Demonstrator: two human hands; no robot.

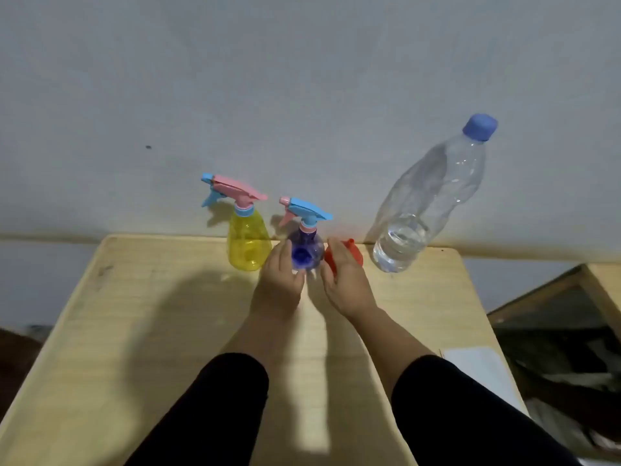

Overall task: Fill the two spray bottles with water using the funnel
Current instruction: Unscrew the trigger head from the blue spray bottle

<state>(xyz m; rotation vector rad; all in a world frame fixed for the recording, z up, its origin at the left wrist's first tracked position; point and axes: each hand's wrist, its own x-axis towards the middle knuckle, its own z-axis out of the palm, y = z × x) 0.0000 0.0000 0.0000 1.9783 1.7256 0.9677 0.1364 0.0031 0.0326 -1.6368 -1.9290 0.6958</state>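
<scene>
Your left hand [281, 275], fingers relaxed, touches the blue spray bottle [306, 252]; your right hand [342, 280] rests straight-fingered against the red funnel [353, 255]. The yellow spray bottle [248, 243] stands left, the capped water bottle [430, 200] right, on the surface [151, 314].

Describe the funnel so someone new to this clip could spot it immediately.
On the wooden table, look along the far edge by the wall, between the blue spray bottle and the tall water bottle. The funnel sits there behind the right hand, the only red-orange item.
</scene>
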